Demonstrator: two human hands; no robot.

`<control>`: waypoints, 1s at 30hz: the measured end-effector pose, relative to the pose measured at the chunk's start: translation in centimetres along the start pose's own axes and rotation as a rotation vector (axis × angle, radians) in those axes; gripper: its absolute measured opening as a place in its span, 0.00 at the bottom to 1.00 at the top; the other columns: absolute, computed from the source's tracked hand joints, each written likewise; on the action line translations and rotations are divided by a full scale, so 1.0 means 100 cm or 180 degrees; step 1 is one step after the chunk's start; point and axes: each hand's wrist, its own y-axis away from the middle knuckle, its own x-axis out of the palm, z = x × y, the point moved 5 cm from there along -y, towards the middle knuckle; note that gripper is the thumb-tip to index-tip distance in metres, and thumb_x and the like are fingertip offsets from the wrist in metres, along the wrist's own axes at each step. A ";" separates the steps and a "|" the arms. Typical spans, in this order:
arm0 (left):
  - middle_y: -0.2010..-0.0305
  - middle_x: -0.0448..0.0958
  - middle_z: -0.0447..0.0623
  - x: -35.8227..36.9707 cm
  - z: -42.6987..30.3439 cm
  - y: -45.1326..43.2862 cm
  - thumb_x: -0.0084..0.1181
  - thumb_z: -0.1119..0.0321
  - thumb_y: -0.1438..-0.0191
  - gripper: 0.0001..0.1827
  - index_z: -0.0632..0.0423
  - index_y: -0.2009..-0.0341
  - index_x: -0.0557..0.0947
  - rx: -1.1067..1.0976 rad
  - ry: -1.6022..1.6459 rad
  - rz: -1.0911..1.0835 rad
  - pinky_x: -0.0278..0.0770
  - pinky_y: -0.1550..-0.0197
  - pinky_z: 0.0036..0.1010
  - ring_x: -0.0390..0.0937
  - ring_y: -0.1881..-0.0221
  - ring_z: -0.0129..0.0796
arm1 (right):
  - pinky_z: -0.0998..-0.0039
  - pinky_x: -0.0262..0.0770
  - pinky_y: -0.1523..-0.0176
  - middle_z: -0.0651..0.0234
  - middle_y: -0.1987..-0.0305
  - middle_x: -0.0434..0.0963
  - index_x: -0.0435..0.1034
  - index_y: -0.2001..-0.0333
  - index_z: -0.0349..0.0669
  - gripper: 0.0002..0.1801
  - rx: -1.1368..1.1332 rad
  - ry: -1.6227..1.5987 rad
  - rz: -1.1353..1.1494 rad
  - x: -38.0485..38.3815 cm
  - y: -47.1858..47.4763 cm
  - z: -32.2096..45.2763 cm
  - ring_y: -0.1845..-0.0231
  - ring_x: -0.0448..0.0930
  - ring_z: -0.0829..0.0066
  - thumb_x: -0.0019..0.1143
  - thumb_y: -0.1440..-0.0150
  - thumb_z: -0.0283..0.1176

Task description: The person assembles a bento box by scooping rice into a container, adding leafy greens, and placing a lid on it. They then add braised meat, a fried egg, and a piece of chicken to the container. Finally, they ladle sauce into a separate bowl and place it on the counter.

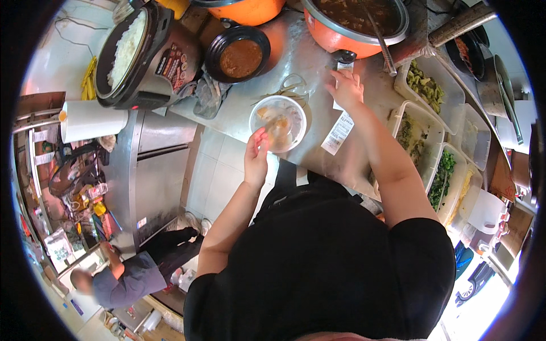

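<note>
My left hand (pixel 257 147) is at the near left rim of a round white plastic bowl (pixel 303 113), its fingers partly curled. From above I cannot tell whether it grips the rim or only touches it. Inside the bowl lie pale orange food pieces (pixel 279 123). Over a printed paper slip (pixel 339 132) on the steel counter is my right hand (pixel 349 89), palm down. Its fingertips are blurred, so any hold on the paper is unclear. More paper shows beyond the fingers. Scissors (pixel 290 87) lie just behind the bowl.
A black bowl of brown sauce (pixel 241 59) stands beside an open rice cooker (pixel 166 64). An orange pot (pixel 332 38) with a ladle (pixel 379 36) is at the back. Plastic tubs of chopped greens (pixel 443 179) line the right. Another person (pixel 128 277) is at lower left.
</note>
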 end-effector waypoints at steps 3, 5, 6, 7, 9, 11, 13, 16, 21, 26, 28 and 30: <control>0.50 0.72 0.45 0.008 -0.006 0.007 0.48 0.67 0.38 0.17 0.58 0.45 0.71 -0.0127 0.0223 0.0074 0.63 0.44 0.22 0.67 0.47 0.26 | 0.68 0.67 0.41 0.68 0.42 0.67 0.66 0.42 0.53 0.26 -0.0201 0.0748 -0.0143 0.015 0.024 -0.004 0.42 0.69 0.65 0.56 0.47 0.37; 0.50 0.72 0.45 0.009 -0.006 0.019 0.48 0.67 0.38 0.17 0.58 0.45 0.71 -0.0174 0.0396 0.0107 0.63 0.44 0.22 0.68 0.48 0.26 | 0.68 0.67 0.41 0.68 0.42 0.68 0.66 0.43 0.53 0.26 -0.0405 0.0506 0.0078 0.022 0.029 -0.014 0.41 0.68 0.65 0.56 0.48 0.33; 0.50 0.73 0.46 0.006 -0.004 0.024 0.48 0.67 0.38 0.17 0.57 0.45 0.71 -0.0391 0.0412 0.0110 0.63 0.44 0.22 0.68 0.49 0.26 | 0.67 0.70 0.44 0.65 0.45 0.71 0.69 0.45 0.50 0.23 -0.0455 0.0129 0.0092 0.019 0.028 -0.018 0.46 0.72 0.63 0.55 0.47 0.30; 0.50 0.73 0.46 0.004 -0.003 0.029 0.48 0.65 0.38 0.18 0.57 0.45 0.70 -0.0477 0.0371 0.0132 0.64 0.45 0.23 0.68 0.48 0.27 | 0.67 0.71 0.45 0.65 0.47 0.72 0.70 0.46 0.51 0.22 -0.0518 -0.0072 -0.0012 0.013 0.026 -0.018 0.47 0.74 0.64 0.54 0.47 0.30; 0.50 0.72 0.47 0.000 0.001 0.036 0.46 0.63 0.37 0.20 0.57 0.43 0.69 -0.0764 0.0216 0.0142 0.66 0.47 0.26 0.69 0.48 0.28 | 0.67 0.73 0.48 0.64 0.50 0.75 0.71 0.49 0.51 0.19 -0.0093 -0.0317 -0.0004 0.001 0.025 -0.015 0.51 0.77 0.65 0.53 0.47 0.30; 0.49 0.72 0.47 0.002 0.000 0.044 0.45 0.59 0.37 0.22 0.55 0.42 0.68 -0.0792 0.0807 0.0272 0.65 0.44 0.29 0.68 0.46 0.31 | 0.64 0.73 0.51 0.65 0.55 0.78 0.73 0.51 0.51 0.18 -0.0796 -0.0958 -0.0331 -0.016 0.039 0.023 0.54 0.78 0.65 0.52 0.47 0.28; 0.47 0.72 0.47 0.007 0.001 0.052 0.43 0.54 0.37 0.24 0.54 0.41 0.66 -0.0954 0.1472 0.0299 0.64 0.42 0.31 0.68 0.44 0.34 | 0.63 0.70 0.49 0.69 0.57 0.78 0.73 0.53 0.52 0.17 -0.1884 -0.0756 -0.0513 -0.021 0.084 0.076 0.55 0.78 0.67 0.54 0.49 0.29; 0.44 0.70 0.47 0.025 -0.001 0.044 0.37 0.50 0.35 0.26 0.50 0.38 0.64 -0.1005 0.2686 0.0597 0.62 0.40 0.35 0.66 0.41 0.38 | 0.63 0.63 0.45 0.77 0.58 0.76 0.73 0.56 0.55 0.16 -0.3575 -0.0041 -0.0547 -0.012 0.159 0.140 0.52 0.74 0.72 0.52 0.51 0.32; 0.51 0.74 0.53 0.030 0.007 -0.002 0.36 0.59 0.34 0.19 0.56 0.44 0.67 -0.0795 0.2559 0.0026 0.68 0.44 0.36 0.72 0.49 0.42 | 0.64 0.62 0.43 0.72 0.53 0.74 0.71 0.58 0.49 0.16 -0.3414 -0.0644 -0.0130 0.010 0.175 0.141 0.48 0.72 0.67 0.58 0.53 0.33; 0.53 0.74 0.54 -0.008 0.009 0.007 0.40 0.61 0.35 0.20 0.61 0.45 0.66 -0.0363 0.1896 -0.0671 0.69 0.45 0.38 0.73 0.52 0.42 | 0.59 0.62 0.42 0.62 0.50 0.70 0.66 0.53 0.43 0.22 -0.2043 0.0170 0.0162 0.025 0.147 0.059 0.46 0.69 0.58 0.61 0.52 0.35; 0.52 0.73 0.53 -0.031 0.010 0.028 0.41 0.61 0.35 0.21 0.62 0.44 0.66 -0.0291 0.1677 -0.0929 0.70 0.46 0.40 0.73 0.52 0.42 | 0.59 0.62 0.42 0.62 0.49 0.70 0.66 0.53 0.42 0.22 -0.1741 0.0457 0.0041 0.024 0.142 0.033 0.46 0.69 0.57 0.60 0.50 0.37; 0.50 0.71 0.53 -0.051 0.012 0.048 0.42 0.60 0.36 0.22 0.62 0.44 0.66 -0.0257 0.1522 -0.1167 0.72 0.48 0.41 0.73 0.53 0.42 | 0.61 0.63 0.43 0.61 0.50 0.70 0.66 0.52 0.42 0.22 -0.1477 0.0488 -0.0159 0.028 0.132 0.022 0.47 0.70 0.59 0.58 0.48 0.39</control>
